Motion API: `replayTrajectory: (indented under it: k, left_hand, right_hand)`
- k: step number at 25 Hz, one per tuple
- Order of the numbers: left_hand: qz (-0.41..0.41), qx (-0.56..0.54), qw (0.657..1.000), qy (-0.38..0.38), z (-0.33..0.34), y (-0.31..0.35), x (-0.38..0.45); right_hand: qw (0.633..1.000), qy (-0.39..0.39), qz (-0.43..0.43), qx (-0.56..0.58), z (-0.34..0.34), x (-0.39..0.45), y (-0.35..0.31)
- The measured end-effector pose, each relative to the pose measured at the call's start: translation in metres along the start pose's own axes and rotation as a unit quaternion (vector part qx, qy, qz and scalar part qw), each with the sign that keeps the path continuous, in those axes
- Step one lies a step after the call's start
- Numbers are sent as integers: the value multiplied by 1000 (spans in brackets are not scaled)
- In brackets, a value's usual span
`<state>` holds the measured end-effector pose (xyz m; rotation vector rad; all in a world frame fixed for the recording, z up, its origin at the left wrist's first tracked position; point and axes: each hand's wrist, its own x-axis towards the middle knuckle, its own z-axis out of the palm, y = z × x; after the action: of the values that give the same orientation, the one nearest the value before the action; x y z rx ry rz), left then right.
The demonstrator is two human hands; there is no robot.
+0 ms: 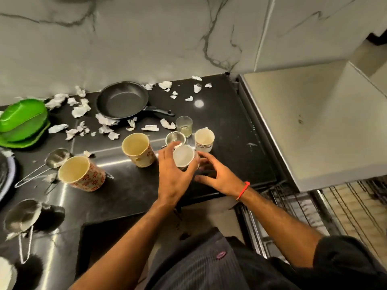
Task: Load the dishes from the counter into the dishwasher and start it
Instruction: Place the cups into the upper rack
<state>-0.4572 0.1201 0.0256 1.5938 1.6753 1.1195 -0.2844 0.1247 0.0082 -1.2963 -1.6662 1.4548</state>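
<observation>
Near the right front edge of the black counter (129,191) a white cup (183,156) is gripped by the left hand (173,174), fingers curled round its side. The right hand (217,176) is held just beside it, fingers spread and loosely bent, nothing held; contact with the cup cannot be told. A red thread (244,190) is seen on the right wrist.

Behind the cup: a small steel bowl (174,138), a glass (184,126) with some pale liquid, a patterned cup (204,140). Left of these, two floral mugs (138,149) (80,173) are noted, one nearer the front edge. A black frying pan (123,100) is set against the back wall, torn paper scraps (80,110) scattered around it. Green plates (23,122) are stacked at the left edge. Steel strainers (55,158) (22,216) lie toward the front left.

Off the counter's right edge, wire dishwasher racks (303,206) are visible below.
</observation>
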Motion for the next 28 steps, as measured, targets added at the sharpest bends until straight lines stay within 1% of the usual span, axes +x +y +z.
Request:
replayTrajectory:
  k: [3,7,9,11,13,15,18,21,23,25,28]
  left_hand:
    - [25,-61,996,-60,25,29,1]
    - [48,-119,978,-165,63,56,-7]
    - [54,-134,963,-228,82,67,-18]
    - [65,-126,945,-296,107,74,-31]
    - [66,-118,923,-361,130,81,-43]
    - [58,-98,906,-408,156,90,-54]
    - [45,-60,892,-445,201,111,-74]
    - [55,-14,868,-494,254,133,-98]
    - [74,21,844,-531,293,142,-113]
    - [85,78,814,-569,334,145,-126]
    - [70,157,772,-612,386,143,-145]
  right_hand:
    - [990,109,-31,82,-2,-25,-3]
    - [953,234,-15,191,-25,-71,0]
    - [916,292,-1,274,-37,-100,6]
    - [880,328,19,342,-50,-126,15]
    - [841,370,33,395,-62,-148,31]
    - [803,409,41,432,-78,-169,50]
    - [772,442,50,454,-108,-202,82]
    - [758,461,56,457,-147,-244,114]
    - [761,475,68,436,-171,-274,142]
    - [766,497,107,393,-193,-301,173]
    - [743,549,204,322,-219,-329,230]
